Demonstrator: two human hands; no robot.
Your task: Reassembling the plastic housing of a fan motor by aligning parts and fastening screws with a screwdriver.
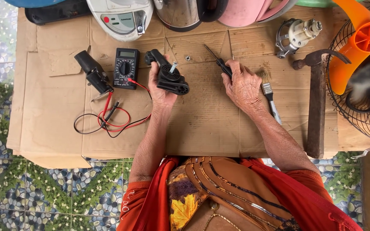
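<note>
My left hand (pixel 159 90) grips a black plastic housing part (pixel 170 73) with a round grille and a small metal shaft sticking up, held just above the cardboard sheet (pixel 202 124). My right hand (pixel 241 83) is closed around the black handle of a screwdriver (pixel 219 62), whose thin metal tip points up and left toward a small nut (pixel 188 57) lying on the cardboard. A paintbrush (pixel 271 102) lies just right of my right hand.
A black multimeter (pixel 125 67) with red and black leads (pixel 108 117) and another black part (pixel 93 72) lie to the left. A hammer (pixel 316 102), a small motor (pixel 297 35) and an orange fan in a wire cage (pixel 358 64) sit right. Kettles and pots line the far edge.
</note>
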